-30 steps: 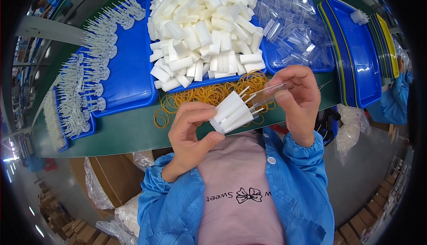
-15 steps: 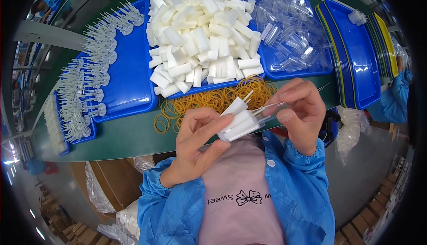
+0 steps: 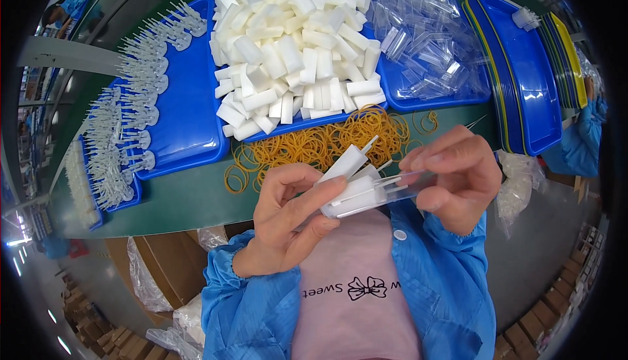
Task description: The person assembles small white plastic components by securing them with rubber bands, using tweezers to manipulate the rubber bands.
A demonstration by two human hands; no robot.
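Observation:
My left hand (image 3: pixel 284 219) is closed around a small bundle: white foam blocks (image 3: pixel 348 164), thin white sticks (image 3: pixel 370 144) jutting out of their far ends, and a clear plastic piece (image 3: pixel 400 193) along the near side. Thumb and fingers press the bundle from both sides at its left end. My right hand (image 3: pixel 461 180) curls at the other end, its bent fingers and thumb around the free end of the clear plastic. Exactly where those fingertips touch it is hard to see.
Beyond my hands lie loose yellow rubber bands (image 3: pixel 327 141). Behind stand a heap of white foam blocks (image 3: pixel 294 52) and a blue tray of clear plastic pieces (image 3: pixel 425 39). Left, a blue tray (image 3: pixel 186 111) is edged with white stemmed parts (image 3: pixel 114 144). Stacked trays (image 3: pixel 523 79) stand right.
My right hand has moved to the right and slightly nearer. More clear plastic shows between my hands, and the foam blocks and sticks have spread apart a little. My left hand has barely moved.

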